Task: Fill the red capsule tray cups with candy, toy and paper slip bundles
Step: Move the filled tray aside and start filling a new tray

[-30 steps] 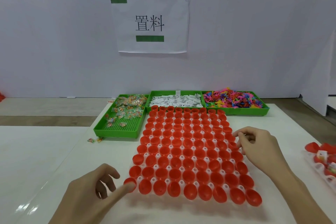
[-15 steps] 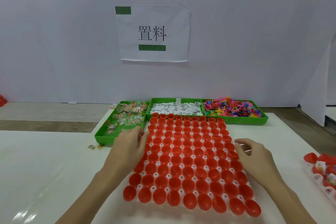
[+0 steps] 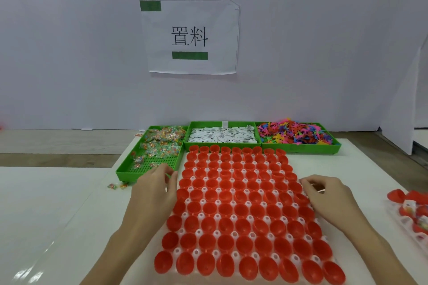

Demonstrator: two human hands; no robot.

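We see the red capsule tray (image 3: 243, 201) lying flat in the middle of the white table (image 3: 69, 227), its white frame holding rows of red cups (image 3: 225, 209) that all look hollow from here. Our left hand (image 3: 154, 190) rests at the tray's left edge, about halfway up, with the fingers bent down over the rim; we cannot tell whether they actually clamp it. Our right hand (image 3: 328, 196) sits at the right edge, its fingers curled toward the outermost cups, and again the grip itself is hidden from us.

Just behind the tray stand 3 green bins side by side. The left bin (image 3: 150, 169) holds wrapped candy (image 3: 162, 141), piled toward its far end, and reaches nearer to us than the others, so its front corner is beside our left hand. The middle bin (image 3: 222, 124) holds white paper slips (image 3: 222, 137). The right bin (image 3: 301, 149) holds bright plastic toys (image 3: 294, 133).

A few loose candies (image 3: 117, 185) lie on the table near the left bin. At the far right edge, part of another tray (image 3: 410, 210) shows red cups with contents. A paper sign (image 3: 190, 37) hangs on the wall behind.
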